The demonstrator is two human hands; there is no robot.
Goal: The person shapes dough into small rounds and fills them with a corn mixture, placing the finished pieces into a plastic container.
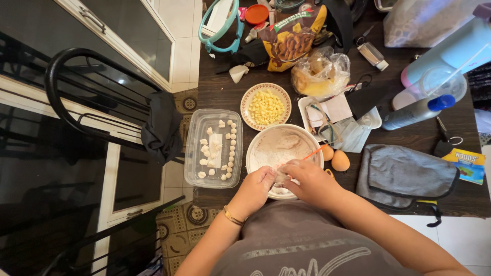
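Dark bench (419,138) is crowded; at its near edge, over the white bowl (255,153), left hand (255,186) and right hand (307,179) pinch a small dough lump (280,177) together; it looks soft, light, sticky; hold gently by fingertips.

Pretty cramped around the bowl (279,145): tray (193,153) tight on its left, corn plate (266,106) just behind, two eggs (335,158) touching on the right with the grey mitt (404,174) past them. Only open wood is the strip near the bottle (417,111) and a patch above the tray; the back edge is jammed with bags (319,74)
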